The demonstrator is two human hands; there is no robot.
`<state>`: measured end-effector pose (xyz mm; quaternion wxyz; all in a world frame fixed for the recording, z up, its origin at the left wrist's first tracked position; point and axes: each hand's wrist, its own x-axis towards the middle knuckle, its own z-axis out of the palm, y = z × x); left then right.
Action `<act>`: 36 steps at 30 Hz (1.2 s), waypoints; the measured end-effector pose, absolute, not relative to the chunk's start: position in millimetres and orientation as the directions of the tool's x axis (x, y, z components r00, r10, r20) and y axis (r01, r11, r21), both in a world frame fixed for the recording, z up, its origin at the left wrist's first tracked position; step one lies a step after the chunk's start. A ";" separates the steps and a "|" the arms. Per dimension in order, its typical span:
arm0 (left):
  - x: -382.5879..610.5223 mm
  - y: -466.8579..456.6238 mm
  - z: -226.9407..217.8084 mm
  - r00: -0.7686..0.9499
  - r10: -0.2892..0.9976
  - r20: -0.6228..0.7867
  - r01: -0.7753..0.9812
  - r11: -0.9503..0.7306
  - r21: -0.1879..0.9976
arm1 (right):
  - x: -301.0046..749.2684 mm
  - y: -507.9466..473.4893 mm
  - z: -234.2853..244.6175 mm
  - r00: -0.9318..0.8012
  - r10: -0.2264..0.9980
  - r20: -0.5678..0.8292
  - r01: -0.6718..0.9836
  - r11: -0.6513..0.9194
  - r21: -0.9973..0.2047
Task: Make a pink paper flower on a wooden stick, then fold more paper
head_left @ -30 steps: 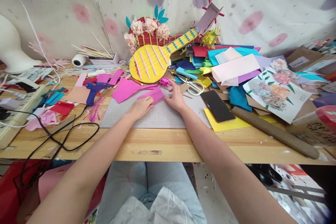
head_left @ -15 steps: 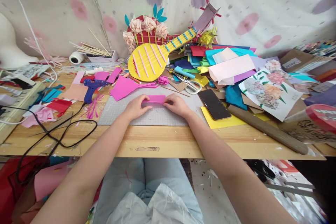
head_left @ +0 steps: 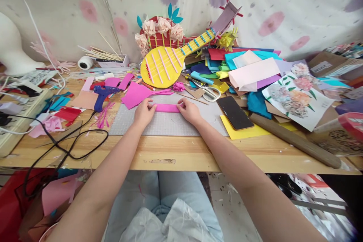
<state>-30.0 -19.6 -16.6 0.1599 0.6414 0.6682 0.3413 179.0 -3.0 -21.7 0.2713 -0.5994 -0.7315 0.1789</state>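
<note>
A magenta paper strip (head_left: 167, 108) stretches level between my hands, just over the grey cutting mat (head_left: 181, 126). My left hand (head_left: 144, 112) pinches its left end between thumb and fingers. At the right end, my right hand (head_left: 189, 110) grips it the same way. Larger magenta paper pieces (head_left: 136, 95) lie just beyond my left hand. A crumpled magenta paper flower (head_left: 178, 86) and white-handled scissors (head_left: 211, 93) sit past my right hand.
A blue glue gun (head_left: 101, 96) with a looping black cord (head_left: 82, 157) lies left. To the right are a phone (head_left: 235, 112) on yellow paper and a long wooden stick (head_left: 295, 140). Behind stands a yellow paper lute (head_left: 161, 68) beside piled coloured paper (head_left: 252, 73).
My left hand has shifted left along the strip, so more of it shows between my hands. The view has moved slightly, and my right hand keeps its grip.
</note>
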 end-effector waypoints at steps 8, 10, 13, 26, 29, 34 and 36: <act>-18.4 -15.6 -13.7 -0.137 0.946 0.293 0.865 -0.030 0.501 | 168.2 -4.4 -18.5 -0.101 0.980 0.173 0.861 0.173 -0.478; -16.9 -13.6 -12.3 -0.124 0.945 0.303 0.880 -0.037 0.474 | 165.9 -4.5 -17.3 -0.084 0.983 0.161 0.873 0.151 -0.464; -15.6 -11.9 -10.2 -0.116 0.947 0.301 0.890 -0.036 0.455 | 164.2 -4.0 -17.2 -0.052 0.989 0.139 0.871 0.114 -0.478; -14.7 -14.4 -8.9 -0.113 0.953 0.280 0.951 0.022 0.309 | 161.2 -7.9 -11.0 -0.068 0.987 0.143 0.938 0.113 -0.327; -15.7 -15.1 -10.0 -0.096 0.956 0.276 0.960 0.015 0.281 | 160.3 -8.9 -10.3 -0.087 0.987 0.135 0.953 0.122 -0.278; -15.1 -13.9 -9.7 -0.082 0.957 0.280 0.969 0.011 0.247 | 159.8 -10.5 -10.9 -0.101 0.986 0.135 0.967 0.129 -0.220; -14.3 -14.1 -8.5 -0.083 0.957 0.277 0.971 0.015 0.239 | 159.6 -10.6 -10.6 -0.100 0.986 0.131 0.969 0.126 -0.211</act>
